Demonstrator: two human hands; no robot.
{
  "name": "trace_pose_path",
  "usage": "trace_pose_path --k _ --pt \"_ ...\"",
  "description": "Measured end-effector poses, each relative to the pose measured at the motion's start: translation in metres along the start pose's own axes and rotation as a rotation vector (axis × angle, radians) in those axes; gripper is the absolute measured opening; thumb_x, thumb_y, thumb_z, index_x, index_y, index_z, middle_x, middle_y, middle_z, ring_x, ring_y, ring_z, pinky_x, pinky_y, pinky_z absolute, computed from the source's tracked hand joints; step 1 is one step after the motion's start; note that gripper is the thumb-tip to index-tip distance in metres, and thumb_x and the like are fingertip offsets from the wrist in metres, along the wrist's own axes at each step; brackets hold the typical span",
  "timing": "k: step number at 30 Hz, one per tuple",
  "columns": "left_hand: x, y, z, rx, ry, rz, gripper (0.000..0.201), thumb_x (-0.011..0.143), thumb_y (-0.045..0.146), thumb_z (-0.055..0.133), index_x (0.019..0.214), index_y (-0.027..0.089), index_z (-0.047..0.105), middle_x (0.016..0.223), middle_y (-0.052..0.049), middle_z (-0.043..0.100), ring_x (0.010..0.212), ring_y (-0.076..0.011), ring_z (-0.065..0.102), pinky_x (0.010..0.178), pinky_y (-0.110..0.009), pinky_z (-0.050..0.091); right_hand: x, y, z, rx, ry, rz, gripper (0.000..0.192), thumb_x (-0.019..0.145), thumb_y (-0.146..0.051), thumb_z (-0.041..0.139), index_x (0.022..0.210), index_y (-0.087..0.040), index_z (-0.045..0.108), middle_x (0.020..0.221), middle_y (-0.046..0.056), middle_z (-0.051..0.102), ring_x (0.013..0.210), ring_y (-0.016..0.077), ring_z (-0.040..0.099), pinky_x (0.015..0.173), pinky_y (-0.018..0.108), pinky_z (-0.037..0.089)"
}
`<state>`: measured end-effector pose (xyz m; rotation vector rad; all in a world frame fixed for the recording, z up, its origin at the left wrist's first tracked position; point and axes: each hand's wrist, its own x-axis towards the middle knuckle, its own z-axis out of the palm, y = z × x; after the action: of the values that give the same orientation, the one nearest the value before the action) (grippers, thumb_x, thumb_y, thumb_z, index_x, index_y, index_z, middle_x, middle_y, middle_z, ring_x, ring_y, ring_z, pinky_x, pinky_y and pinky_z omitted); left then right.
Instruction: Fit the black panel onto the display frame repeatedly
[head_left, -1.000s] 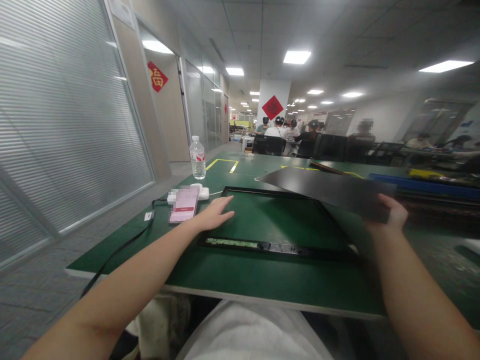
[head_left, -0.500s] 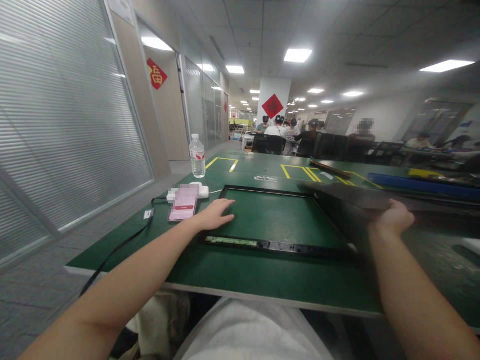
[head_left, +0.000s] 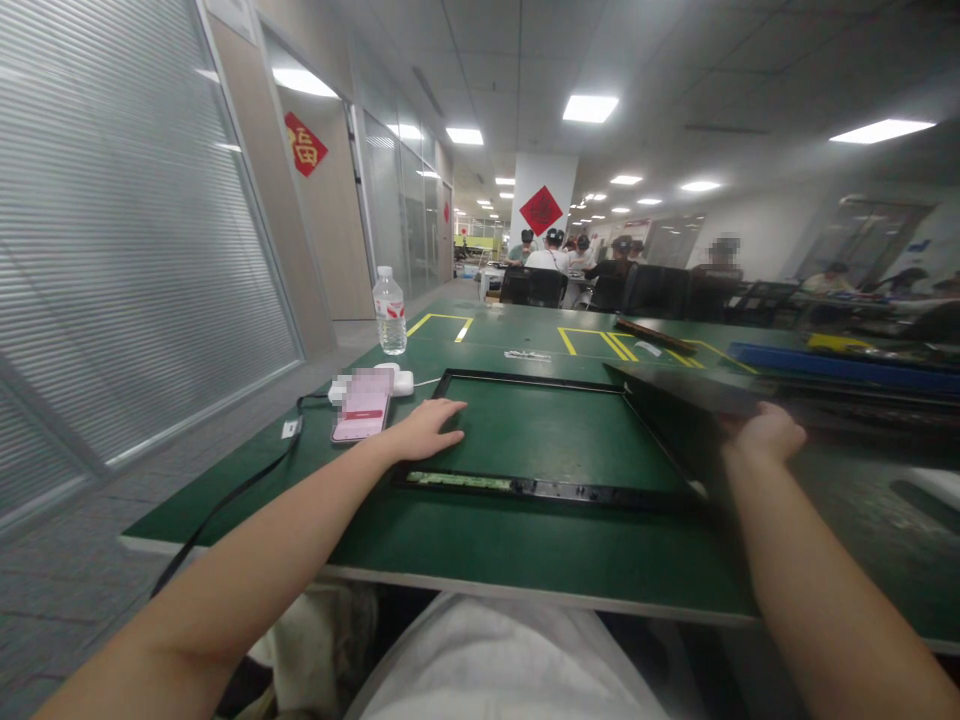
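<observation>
Left hand (head_left: 429, 425) rests flat, open, on the black frame (head_left: 540, 490); right hand (head_left: 765, 432) grips the thin dark panel (head_left: 690, 392) by its near edge — looks light, stiff, best held edgewise.

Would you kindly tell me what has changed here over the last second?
The right hand, keeping its hold on the dark panel, has swung it off the black frame to the right and lowered it nearly flat. The left hand stayed on the frame's left edge; phone and water bottle unmoved.
</observation>
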<state>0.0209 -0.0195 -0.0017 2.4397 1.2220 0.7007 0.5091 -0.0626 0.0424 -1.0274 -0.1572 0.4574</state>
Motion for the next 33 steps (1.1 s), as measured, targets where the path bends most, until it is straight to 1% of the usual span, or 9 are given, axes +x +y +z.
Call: trace_pose_path --k 2,3,7,10,14,17,23,27,33 --pt "0.000 0.000 0.000 -0.003 -0.001 -0.003 0.060 0.080 0.050 0.066 0.131 0.019 0.064 0.136 -0.015 0.064 0.127 -0.0359 0.055 0.110 -0.046 0.038 0.001 0.002 0.001 0.030 0.141 -0.011 0.022 0.073 -0.006 0.051 0.090 -0.020 0.051 0.104 0.003 0.061 0.089 0.0133 0.065 0.066 0.024 0.058" --pt "0.000 0.000 0.000 -0.008 0.002 -0.004 0.060 0.079 0.050 0.066 0.131 0.019 0.064 0.135 -0.015 0.065 0.127 -0.0361 0.055 0.110 -0.046 0.038 0.000 0.003 0.001 0.041 0.179 0.002 0.023 0.071 -0.005 0.051 0.089 -0.019 0.052 0.102 0.003 0.062 0.089 0.0138 0.065 0.067 0.026 0.058" --pt "0.001 0.000 0.000 -0.070 0.027 -0.014 0.060 0.075 0.054 0.071 0.124 0.021 0.068 0.131 -0.015 0.067 0.125 -0.0378 0.057 0.110 -0.048 0.036 -0.001 0.006 0.001 0.058 0.203 0.060 0.024 0.068 -0.002 0.050 0.086 -0.019 0.052 0.105 0.004 0.062 0.090 0.0142 0.065 0.070 0.027 0.057" --pt "0.001 0.001 0.000 -0.084 0.024 -0.023 0.059 0.074 0.054 0.071 0.122 0.021 0.069 0.131 -0.016 0.067 0.126 -0.0390 0.057 0.112 -0.050 0.035 0.000 0.010 -0.001 0.030 0.189 0.068 0.026 0.067 -0.003 0.049 0.087 -0.020 0.049 0.112 0.005 0.060 0.093 0.0147 0.065 0.071 0.028 0.056" --pt "0.001 0.002 -0.001 -0.017 -0.013 -0.023 0.059 0.078 0.052 0.067 0.127 0.020 0.066 0.135 -0.017 0.065 0.128 -0.0389 0.055 0.112 -0.051 0.034 0.005 0.017 -0.005 -0.071 0.144 0.060 0.028 0.067 -0.005 0.046 0.090 -0.022 0.045 0.117 0.007 0.059 0.099 0.0161 0.065 0.070 0.026 0.056" --pt "0.000 0.002 -0.001 -0.026 -0.010 -0.021 0.058 0.077 0.052 0.068 0.126 0.021 0.067 0.134 -0.016 0.065 0.128 -0.0386 0.055 0.112 -0.051 0.034 0.010 0.021 -0.007 -0.058 0.150 0.088 0.027 0.066 -0.005 0.048 0.088 -0.021 0.045 0.117 0.006 0.058 0.098 0.0160 0.065 0.071 0.027 0.056" --pt "0.001 0.001 -0.002 0.009 -0.025 -0.010 0.057 0.079 0.051 0.066 0.128 0.020 0.066 0.135 -0.016 0.065 0.128 -0.0376 0.055 0.111 -0.049 0.035 0.022 0.027 -0.010 -0.058 0.108 0.178 0.025 0.070 -0.002 0.047 0.086 -0.021 0.047 0.101 0.002 0.060 0.083 0.0126 0.064 0.072 0.029 0.057" --pt "0.000 0.005 -0.003 0.133 -0.088 -0.005 0.058 0.085 0.046 0.059 0.135 0.015 0.059 0.140 -0.018 0.060 0.131 -0.0359 0.053 0.111 -0.048 0.036 0.029 0.033 -0.012 -0.050 0.070 0.230 0.024 0.070 0.000 0.047 0.084 -0.020 0.049 0.086 0.000 0.061 0.071 0.0119 0.063 0.073 0.031 0.059" --pt "0.000 0.011 -0.004 0.254 -0.141 -0.010 0.059 0.090 0.042 0.054 0.140 0.012 0.054 0.143 -0.019 0.057 0.134 -0.0328 0.051 0.112 -0.046 0.036 0.038 0.037 -0.015 0.045 0.048 0.322 0.023 0.079 0.000 0.044 0.088 -0.019 0.053 0.081 0.000 0.063 0.064 0.0103 0.063 0.068 0.028 0.061"
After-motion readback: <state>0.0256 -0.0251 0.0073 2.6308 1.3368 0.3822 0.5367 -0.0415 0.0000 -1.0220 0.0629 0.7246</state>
